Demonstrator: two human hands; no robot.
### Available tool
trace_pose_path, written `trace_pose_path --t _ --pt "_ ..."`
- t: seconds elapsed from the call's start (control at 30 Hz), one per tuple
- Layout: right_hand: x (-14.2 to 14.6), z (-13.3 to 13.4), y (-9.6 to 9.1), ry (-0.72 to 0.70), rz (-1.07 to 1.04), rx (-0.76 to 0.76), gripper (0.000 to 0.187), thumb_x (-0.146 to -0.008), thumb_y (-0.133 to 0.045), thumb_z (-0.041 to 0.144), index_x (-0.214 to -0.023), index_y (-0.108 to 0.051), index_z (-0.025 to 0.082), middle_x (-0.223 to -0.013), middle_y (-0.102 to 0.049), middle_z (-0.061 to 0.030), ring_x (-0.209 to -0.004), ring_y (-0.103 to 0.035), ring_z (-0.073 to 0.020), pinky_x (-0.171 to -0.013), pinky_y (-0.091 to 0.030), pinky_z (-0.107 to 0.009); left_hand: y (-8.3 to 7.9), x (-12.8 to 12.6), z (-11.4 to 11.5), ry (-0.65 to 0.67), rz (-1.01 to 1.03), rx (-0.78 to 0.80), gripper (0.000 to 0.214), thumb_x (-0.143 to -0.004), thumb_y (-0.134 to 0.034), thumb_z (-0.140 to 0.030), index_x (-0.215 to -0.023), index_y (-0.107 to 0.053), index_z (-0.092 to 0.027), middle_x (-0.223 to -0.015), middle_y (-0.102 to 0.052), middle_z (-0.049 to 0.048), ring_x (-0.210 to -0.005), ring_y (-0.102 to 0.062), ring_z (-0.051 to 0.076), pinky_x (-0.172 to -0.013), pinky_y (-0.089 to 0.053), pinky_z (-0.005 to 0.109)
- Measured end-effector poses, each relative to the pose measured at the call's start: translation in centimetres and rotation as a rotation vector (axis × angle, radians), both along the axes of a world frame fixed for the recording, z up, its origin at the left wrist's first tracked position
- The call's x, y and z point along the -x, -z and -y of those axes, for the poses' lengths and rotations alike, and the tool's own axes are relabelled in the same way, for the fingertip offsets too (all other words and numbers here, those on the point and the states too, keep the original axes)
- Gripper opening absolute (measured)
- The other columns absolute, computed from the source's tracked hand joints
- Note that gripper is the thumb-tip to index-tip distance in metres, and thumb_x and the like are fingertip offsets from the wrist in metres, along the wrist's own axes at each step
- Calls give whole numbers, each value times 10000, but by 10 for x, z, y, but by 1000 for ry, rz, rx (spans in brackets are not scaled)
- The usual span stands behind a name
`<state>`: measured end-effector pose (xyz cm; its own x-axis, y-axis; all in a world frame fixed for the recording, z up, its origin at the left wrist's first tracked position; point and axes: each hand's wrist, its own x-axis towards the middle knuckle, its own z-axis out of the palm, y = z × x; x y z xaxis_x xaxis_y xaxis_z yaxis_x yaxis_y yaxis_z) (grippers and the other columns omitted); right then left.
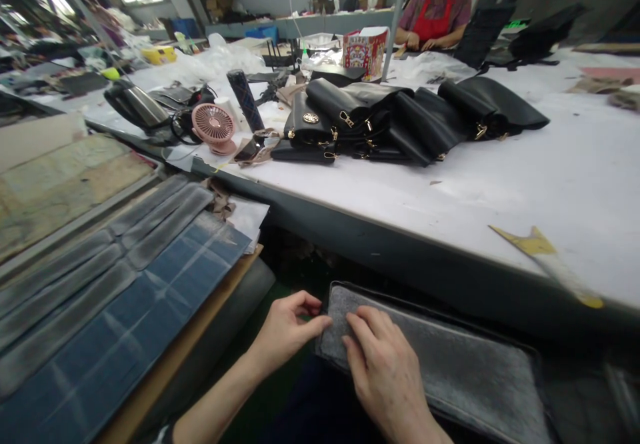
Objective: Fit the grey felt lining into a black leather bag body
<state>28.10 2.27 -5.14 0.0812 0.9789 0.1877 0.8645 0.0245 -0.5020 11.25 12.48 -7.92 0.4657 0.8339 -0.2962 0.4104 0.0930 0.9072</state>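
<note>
A grey felt-lined panel [450, 357] with a dark bound edge lies low in front of the person, below the edge of the white worktable [550, 164], probably resting on the lap so both hands can work its near left corner without reaching.

The left hand [287, 331] sits at that corner. Its thumb and forefinger are closed together on the panel's edge, pinching it, while the other fingers curl loosely underneath; whether they also touch the underside I cannot tell. This grip looks meant to keep the corner from sliding.

The right hand [385, 371] lies palm down on the felt just right of the pinching fingers. Its fingers are stretched out flat and only slightly apart, the tips pressing the nap near the edge; it grips nothing.

Beyond the fingertips, up on the table, black handbags [380, 124] with gold clasps lie in a row, and a pink desk fan [214, 127] stands further left. To the left of the left hand, grey and blue strips [125, 284] lie side by side on a board.
</note>
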Motion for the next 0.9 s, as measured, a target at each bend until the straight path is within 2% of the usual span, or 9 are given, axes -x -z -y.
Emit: trace_pose_path --t 0.1,0.2,0.3,0.37,0.47,0.63,0.8,0.9 --pt "1 -4 -1 -24 4 -13 260 -929 -477 154 -1154 -582 230 -1223 -579 -47 -1011 -525 -237 -785 -373 -364 -7 1 0 101 -84 -245 188 -863 -648 -355 -924 -697 -184 -819 -688 31 -728 -648 157 -617 -476 230" --pt "3 -6 1 -57 51 -14 254 -936 -461 158 -1135 -598 234 -1181 -613 -27 -975 -523 -235 -744 -332 -369 -7 1 2 191 -138 -517 181 -919 -551 -275 -939 -696 -168 -797 -668 39 -710 -627 150 -646 -468 252" --pt "3 -6 3 -59 72 -27 252 -941 -448 158 -1127 -605 222 -1156 -626 -25 -954 -522 -231 -731 -315 -367 -5 1 6 230 -153 -632 231 -955 -467 -222 -920 -681 -140 -793 -654 58 -722 -621 156 -673 -462 267" --pt "3 -5 4 -56 75 -44 247 -940 -451 161 -1120 -612 215 -1147 -630 -26 -949 -523 -229 -731 -313 -363 -4 0 8 211 -137 -615 241 -964 -448 -206 -910 -674 -141 -816 -661 60 -744 -625 152 -694 -460 260" --pt "3 -5 5 -61 79 -74 257 -940 -456 168 -1137 -614 214 -1141 -634 -27 -941 -525 -225 -735 -316 -354 -6 0 12 113 -79 -508 235 -969 -464 -212 -869 -670 -162 -819 -668 34 -745 -620 128 -709 -448 234" --pt "2 -9 7 -76 127 -89 291 -947 -451 195 -1189 -608 226 -1095 -622 -45 -903 -530 -221 -715 -319 -343 -9 2 17 -27 -22 -332 264 -973 -491 -261 -797 -672 -185 -751 -649 -6 -679 -590 100 -648 -418 207" --pt "2 -13 8 -102 175 -104 289 -948 -442 196 -1178 -616 216 -1062 -612 -64 -882 -528 -222 -707 -320 -341 -13 4 16 -11 -4 -324 260 -974 -489 -279 -823 -677 -181 -780 -651 3 -724 -599 109 -696 -423 213" --pt "2 -13 9 -174 198 -126 346 -933 -422 160 -1229 -595 210 -1082 -604 -74 -870 -518 -220 -697 -318 -341 -14 3 15 -46 -18 -282 285 -970 -486 -295 -785 -664 -172 -746 -630 1 -691 -577 110 -669 -409 224"
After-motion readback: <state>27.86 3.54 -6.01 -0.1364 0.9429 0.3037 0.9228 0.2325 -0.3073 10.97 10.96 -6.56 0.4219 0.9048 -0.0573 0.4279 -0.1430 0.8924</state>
